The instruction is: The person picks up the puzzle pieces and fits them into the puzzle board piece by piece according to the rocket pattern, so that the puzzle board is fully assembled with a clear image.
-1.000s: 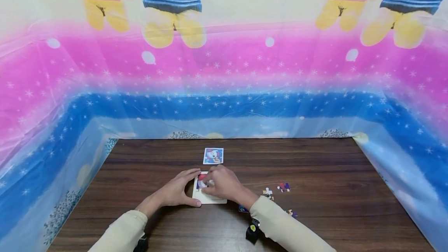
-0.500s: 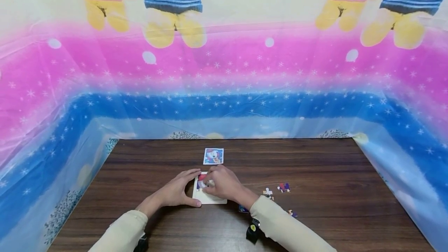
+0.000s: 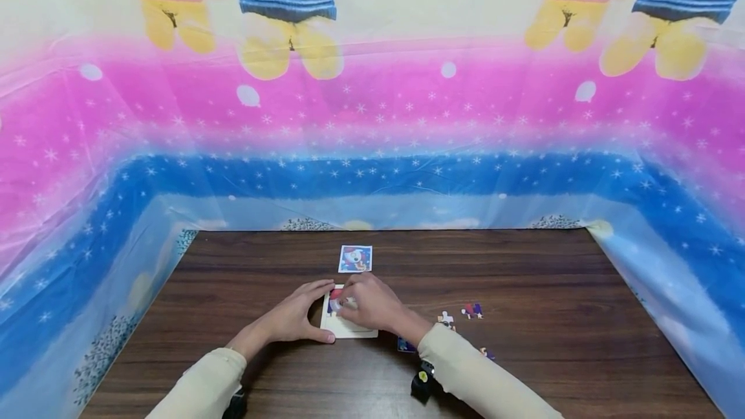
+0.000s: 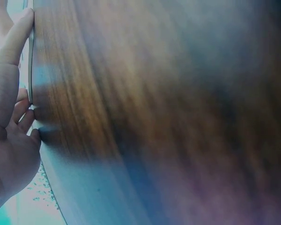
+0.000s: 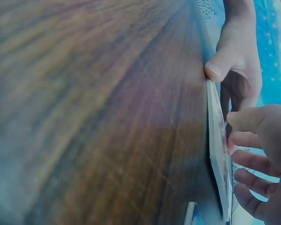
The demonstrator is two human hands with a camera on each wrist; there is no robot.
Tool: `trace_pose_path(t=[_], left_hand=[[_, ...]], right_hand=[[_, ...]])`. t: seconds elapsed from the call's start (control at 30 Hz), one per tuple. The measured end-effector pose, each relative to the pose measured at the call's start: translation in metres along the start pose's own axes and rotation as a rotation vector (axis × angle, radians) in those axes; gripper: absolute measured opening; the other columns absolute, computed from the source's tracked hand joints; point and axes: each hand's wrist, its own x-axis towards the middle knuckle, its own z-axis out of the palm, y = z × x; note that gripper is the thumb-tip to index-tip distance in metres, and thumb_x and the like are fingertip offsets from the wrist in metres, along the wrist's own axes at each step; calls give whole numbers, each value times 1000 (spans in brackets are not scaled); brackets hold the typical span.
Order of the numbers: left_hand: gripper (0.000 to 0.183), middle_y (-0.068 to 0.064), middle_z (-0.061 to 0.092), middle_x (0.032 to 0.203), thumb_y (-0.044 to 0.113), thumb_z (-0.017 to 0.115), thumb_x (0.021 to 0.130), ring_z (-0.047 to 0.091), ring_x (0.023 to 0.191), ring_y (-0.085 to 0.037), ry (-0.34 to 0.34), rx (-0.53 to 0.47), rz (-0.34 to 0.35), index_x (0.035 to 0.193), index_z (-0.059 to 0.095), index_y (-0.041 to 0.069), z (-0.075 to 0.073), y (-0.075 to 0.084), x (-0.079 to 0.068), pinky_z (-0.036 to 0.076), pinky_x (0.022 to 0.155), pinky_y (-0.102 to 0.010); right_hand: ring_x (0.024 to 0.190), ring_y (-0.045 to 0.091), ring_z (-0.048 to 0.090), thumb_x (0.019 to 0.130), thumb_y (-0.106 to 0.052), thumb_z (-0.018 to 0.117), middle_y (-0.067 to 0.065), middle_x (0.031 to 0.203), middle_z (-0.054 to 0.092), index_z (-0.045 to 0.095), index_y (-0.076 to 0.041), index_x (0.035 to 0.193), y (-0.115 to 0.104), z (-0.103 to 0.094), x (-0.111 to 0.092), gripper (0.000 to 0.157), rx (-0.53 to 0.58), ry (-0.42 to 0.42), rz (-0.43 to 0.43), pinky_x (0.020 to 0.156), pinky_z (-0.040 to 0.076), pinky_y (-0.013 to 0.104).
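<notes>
A cream puzzle board lies flat on the table, with red, white and purple puzzle pieces in its upper left part. My left hand holds the board at its left side, thumb at the near corner and fingers at the far one. Over the board is my right hand; its thumb and index finger come together on a pale puzzle piece, mostly hidden beneath them. In the right wrist view the right thumb meets the face of the board, while the other fingers curl loosely.
Behind the board lies a square picture card with a white cartoon animal. Loose puzzle pieces lie to the right: a pale one, a red and purple one and another beside the sleeve. A dark blue piece shows by the right wrist.
Both hands stay in nearly the same place on the board. Only a very slight shift of the right hand and forearm shows.
</notes>
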Motion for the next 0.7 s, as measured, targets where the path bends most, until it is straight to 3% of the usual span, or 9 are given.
trace_pose_path(t=[0.33, 0.7], left_hand=[[106, -13, 33, 164, 57, 85, 78, 28, 150, -38, -15, 1, -44, 158, 37, 6, -1, 4, 1, 32, 115, -60], [109, -13, 33, 164, 59, 85, 76, 29, 150, -37, -1, 13, -39, 158, 37, 6, 0, 5, -1, 34, 114, -60]], right_hand=[[106, 15, 65, 98, -31, 70, -2, 115, 75, 78, -15, 119, 19, -29, -27, 27, 200, 58, 35, 91, 54, 35], [113, 13, 63, 100, -35, 68, -3, 120, 72, 75, -15, 125, 50, -57, -78, 33, 216, 122, 97, 94, 54, 39]])
